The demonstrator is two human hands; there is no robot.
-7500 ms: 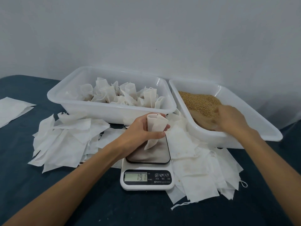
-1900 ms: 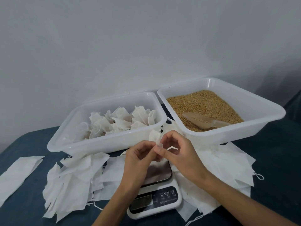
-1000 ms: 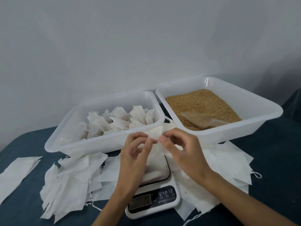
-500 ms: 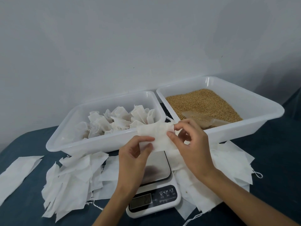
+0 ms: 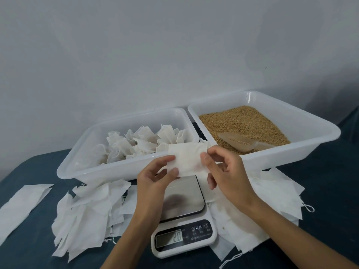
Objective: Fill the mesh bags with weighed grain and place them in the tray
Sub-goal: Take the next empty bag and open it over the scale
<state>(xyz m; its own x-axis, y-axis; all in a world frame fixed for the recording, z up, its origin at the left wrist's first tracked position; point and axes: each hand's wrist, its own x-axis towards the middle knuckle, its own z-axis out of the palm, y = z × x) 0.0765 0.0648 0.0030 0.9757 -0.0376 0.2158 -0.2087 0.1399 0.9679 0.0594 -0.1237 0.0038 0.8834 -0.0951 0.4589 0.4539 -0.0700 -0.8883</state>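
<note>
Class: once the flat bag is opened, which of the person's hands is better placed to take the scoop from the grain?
Right. The right hand is nearer the scoop in the grain tray; the left hand can keep holding the bag.

A plain, makeshift packing station in a bare room, more like a small home workshop than a shop or lab. A blank pale grey wall (image 5: 174,55) stands right behind a table covered in dark blue cloth (image 5: 330,191), with no shelving or machinery in sight. On the cloth sit a small digital kitchen scale (image 5: 184,235), two white plastic tubs, one (image 5: 310,150) heaped with loose grain (image 5: 242,123) and the other (image 5: 87,167) holding filled pouches, and piles of flat white mesh bags (image 5: 87,220).
</note>
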